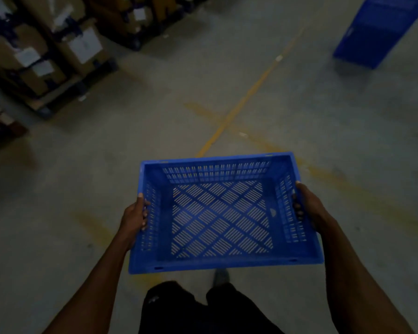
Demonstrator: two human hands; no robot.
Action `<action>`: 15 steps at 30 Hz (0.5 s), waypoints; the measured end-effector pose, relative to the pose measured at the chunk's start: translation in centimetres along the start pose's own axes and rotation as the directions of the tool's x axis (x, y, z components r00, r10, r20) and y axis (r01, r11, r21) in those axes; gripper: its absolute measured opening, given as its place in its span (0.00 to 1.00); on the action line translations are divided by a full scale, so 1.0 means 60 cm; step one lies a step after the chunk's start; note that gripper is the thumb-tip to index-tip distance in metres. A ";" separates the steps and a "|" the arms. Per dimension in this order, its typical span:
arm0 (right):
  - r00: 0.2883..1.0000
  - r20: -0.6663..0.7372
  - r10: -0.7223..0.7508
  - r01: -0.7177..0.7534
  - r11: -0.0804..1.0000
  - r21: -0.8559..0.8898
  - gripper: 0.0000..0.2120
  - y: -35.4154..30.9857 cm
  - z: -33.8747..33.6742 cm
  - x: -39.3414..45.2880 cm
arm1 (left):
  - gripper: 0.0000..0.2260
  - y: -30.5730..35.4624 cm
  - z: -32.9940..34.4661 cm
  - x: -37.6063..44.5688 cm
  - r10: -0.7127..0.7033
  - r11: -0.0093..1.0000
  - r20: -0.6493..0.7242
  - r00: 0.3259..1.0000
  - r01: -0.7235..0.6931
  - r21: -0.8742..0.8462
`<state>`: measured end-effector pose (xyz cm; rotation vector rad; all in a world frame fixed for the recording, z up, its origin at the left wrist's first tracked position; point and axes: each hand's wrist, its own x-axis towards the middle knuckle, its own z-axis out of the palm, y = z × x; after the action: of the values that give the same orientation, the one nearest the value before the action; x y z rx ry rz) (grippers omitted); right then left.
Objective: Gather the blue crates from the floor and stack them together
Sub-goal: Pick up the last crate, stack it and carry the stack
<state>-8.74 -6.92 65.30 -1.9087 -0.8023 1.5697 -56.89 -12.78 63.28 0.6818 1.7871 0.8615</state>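
Observation:
An empty blue slotted crate (222, 261) hangs in the air in front of my waist, open side up. My left hand (134, 219) grips its left wall, fingers curled over the rim. My right hand (309, 208) grips the right wall the same way. Far ahead at the top right, another blue crate (377, 30) rests on the concrete floor, blurred, apparently tilted or upside down.
Pallets loaded with cardboard boxes (46, 51) line the left and upper left. A yellow painted line (246, 97) runs diagonally across the grey floor toward the far crate. My dark trousers and one shoe (221, 277) show below the held crate.

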 end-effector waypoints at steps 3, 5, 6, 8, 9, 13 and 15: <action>0.998 -0.061 -0.003 0.007 0.998 0.064 0.30 -0.023 -0.071 0.007 | 0.25 0.060 0.081 0.028 -0.011 1.000 0.079 0.997 0.009 0.029; 0.993 -0.115 -0.003 0.012 0.997 0.077 0.29 -0.033 -0.112 0.019 | 0.26 0.102 0.133 0.054 -0.010 0.998 0.104 0.995 0.004 0.058; 0.990 -0.138 -0.011 0.023 0.996 0.085 0.28 -0.038 -0.132 0.028 | 0.26 0.124 0.159 0.071 -0.003 0.997 0.117 0.993 -0.006 0.074; 0.983 -0.182 -0.025 0.045 0.993 0.107 0.29 -0.053 -0.169 0.051 | 0.26 0.169 0.212 0.106 0.017 0.994 0.150 0.989 -0.032 0.102; 0.977 -0.210 -0.022 0.047 0.992 0.115 0.29 -0.063 -0.186 0.065 | 0.26 0.193 0.239 0.124 0.026 0.992 0.171 0.985 -0.046 0.115; 0.951 -0.310 0.004 0.041 0.990 0.138 0.30 -0.109 -0.255 0.139 | 0.25 0.289 0.358 0.203 0.049 0.986 0.242 0.969 -0.086 0.146; 0.937 -0.350 0.011 0.046 0.987 0.155 0.30 -0.136 -0.293 0.185 | 0.25 0.337 0.420 0.249 0.057 0.981 0.278 0.959 -0.105 0.160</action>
<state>9.30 6.18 66.97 -1.9756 -0.5200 1.1926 -37.17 16.79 65.30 0.9465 1.6045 0.6348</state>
